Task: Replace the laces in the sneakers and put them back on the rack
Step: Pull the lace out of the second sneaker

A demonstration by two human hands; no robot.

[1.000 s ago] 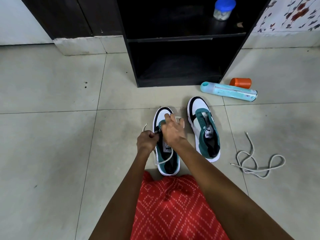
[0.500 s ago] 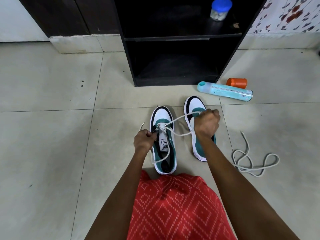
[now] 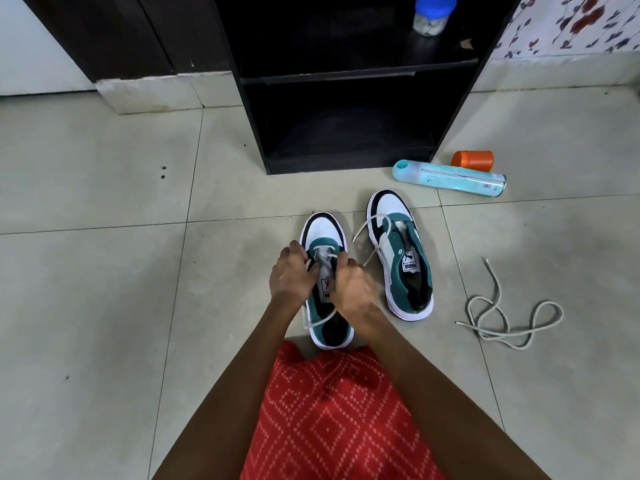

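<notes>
the right hand (image 3: 349, 289) has come back from over the other sneaker (image 3: 403, 271) to the near sneaker (image 3: 323, 233), which sits on the floor before the rack (image 3: 346, 164). it pinches the white lace (image 3: 362, 231) at the eyelets, and the left hand (image 3: 291, 277) grips that lace opposite. taut a moment ago, the lace now lies slack across the other sneaker's toe.

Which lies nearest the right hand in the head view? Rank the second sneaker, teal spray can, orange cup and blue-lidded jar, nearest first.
From the right hand:
1. second sneaker, close beside it on the right.
2. teal spray can, lying farther ahead and right.
3. orange cup, just behind the can.
4. blue-lidded jar, up on the rack shelf.
</notes>
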